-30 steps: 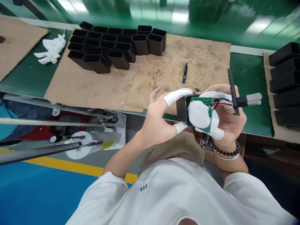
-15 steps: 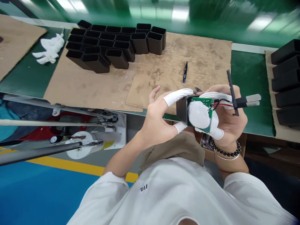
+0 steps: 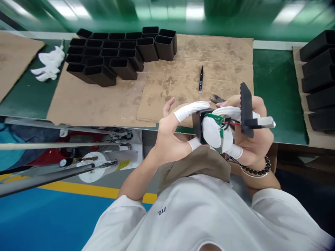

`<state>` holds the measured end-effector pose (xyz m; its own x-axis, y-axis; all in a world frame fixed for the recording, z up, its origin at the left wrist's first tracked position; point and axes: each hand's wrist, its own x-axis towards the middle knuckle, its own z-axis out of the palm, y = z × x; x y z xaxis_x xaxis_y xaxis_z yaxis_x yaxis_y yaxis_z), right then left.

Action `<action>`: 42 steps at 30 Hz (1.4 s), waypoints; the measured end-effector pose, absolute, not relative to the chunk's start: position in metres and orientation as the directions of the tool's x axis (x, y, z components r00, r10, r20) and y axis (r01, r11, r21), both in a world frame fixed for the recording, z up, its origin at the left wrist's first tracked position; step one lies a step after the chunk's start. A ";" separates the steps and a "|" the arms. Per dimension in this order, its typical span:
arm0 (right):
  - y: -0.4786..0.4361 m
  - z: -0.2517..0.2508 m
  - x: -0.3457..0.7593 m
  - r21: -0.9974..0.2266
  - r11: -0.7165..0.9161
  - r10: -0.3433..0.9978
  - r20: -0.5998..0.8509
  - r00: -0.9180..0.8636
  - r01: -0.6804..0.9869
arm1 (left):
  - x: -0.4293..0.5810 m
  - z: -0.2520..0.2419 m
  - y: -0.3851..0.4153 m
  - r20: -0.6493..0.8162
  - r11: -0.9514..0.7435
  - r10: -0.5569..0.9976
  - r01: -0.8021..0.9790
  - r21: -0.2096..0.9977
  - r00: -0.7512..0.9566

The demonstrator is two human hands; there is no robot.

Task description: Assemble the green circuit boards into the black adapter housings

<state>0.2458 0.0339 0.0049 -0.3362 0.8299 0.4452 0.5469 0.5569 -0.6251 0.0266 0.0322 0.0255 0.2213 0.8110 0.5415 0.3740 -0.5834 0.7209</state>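
Note:
My left hand (image 3: 171,136) pinches a black rectangular housing (image 3: 196,126) between its white-cotted thumb and forefinger, its other fingers raised. A green circuit board (image 3: 218,122) with a white pad (image 3: 211,132) on it sits at the housing's open end. My right hand (image 3: 255,139) grips the board and a black end plate (image 3: 246,108) with metal prongs (image 3: 265,122), joined to the board by red and black wires. Both hands are held just in front of the bench edge.
Several empty black housings (image 3: 117,52) stand in rows on brown cardboard (image 3: 104,101) at the back left. More lie stacked at the right edge (image 3: 318,80). Black tweezers (image 3: 200,78) and cutters (image 3: 216,99) lie on the cardboard. White gloves (image 3: 48,62) rest on the green mat.
The black end plate in my right hand has turned, so its broad face shows now. Both hands and the assembly have shifted slightly left and closer to my body.

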 end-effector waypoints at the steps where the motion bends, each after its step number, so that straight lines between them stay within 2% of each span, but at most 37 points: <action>1: 0.034 0.008 0.244 -0.626 0.569 0.821 0.466 -0.330 0.533 | 0.027 0.024 0.033 0.564 -0.603 0.796 0.351 0.716 0.218; 5: 0.036 0.022 0.237 -0.598 0.696 0.716 0.619 -0.322 0.398 | 0.026 0.020 0.033 0.598 -0.634 0.773 0.294 0.715 0.212; 7: 0.037 0.027 0.235 -0.570 0.759 0.650 0.690 -0.317 0.316 | 0.026 0.020 0.031 0.580 -0.622 0.783 0.313 0.718 0.225; 9: 0.037 0.027 0.235 -0.571 0.768 0.639 0.705 -0.307 0.289 | 0.026 0.020 0.030 0.544 -0.591 0.806 0.362 0.721 0.234; 13: 0.034 0.027 0.236 -0.622 0.681 0.731 0.601 -0.322 0.387 | 0.026 0.021 0.028 0.504 -0.550 0.832 0.462 0.696 0.231; 16: 0.032 0.031 0.233 -0.641 0.643 0.766 0.546 -0.339 0.419 | 0.027 0.017 0.031 0.501 -0.549 0.833 0.469 0.691 0.237; 18: 0.032 0.033 0.232 -0.678 0.610 0.791 0.493 -0.361 0.411 | 0.027 0.010 0.035 0.441 -0.497 0.867 0.449 0.743 0.232; 23: 0.040 0.027 0.243 -0.860 0.421 0.850 0.263 -0.457 0.289 | 0.023 -0.009 0.043 0.166 -0.237 0.957 0.309 0.921 0.239; 27: 0.053 0.029 0.257 -0.877 0.432 0.866 0.337 -0.370 0.211 | 0.019 -0.009 0.042 0.081 -0.137 0.946 0.158 0.978 0.315; 30: 0.063 0.031 0.259 -0.848 0.494 0.821 0.380 -0.427 0.194 | 0.019 -0.003 0.038 0.022 -0.052 0.897 0.057 0.997 0.442; 33: 0.068 0.030 0.256 -0.859 0.483 0.817 0.373 -0.439 0.169 | 0.018 0.002 0.034 -0.005 0.003 0.864 0.005 1.000 0.503; 35: 0.066 0.031 0.253 -0.868 0.470 0.836 0.379 -0.397 0.160 | 0.018 0.004 0.031 0.016 -0.034 0.888 0.032 0.999 0.460; 37: 0.060 0.034 0.250 -0.853 0.472 0.859 0.388 -0.334 0.222 | 0.021 0.004 0.030 0.072 -0.128 0.933 0.138 0.982 0.353; 39: 0.052 0.040 0.246 -0.803 0.484 0.872 0.409 -0.269 0.347 | 0.027 0.002 0.029 0.163 -0.227 0.961 0.301 0.926 0.222; 42: 0.039 0.045 0.238 -0.654 0.506 0.852 0.479 -0.211 0.562 | 0.039 -0.006 0.032 0.279 -0.297 0.954 0.500 0.814 0.113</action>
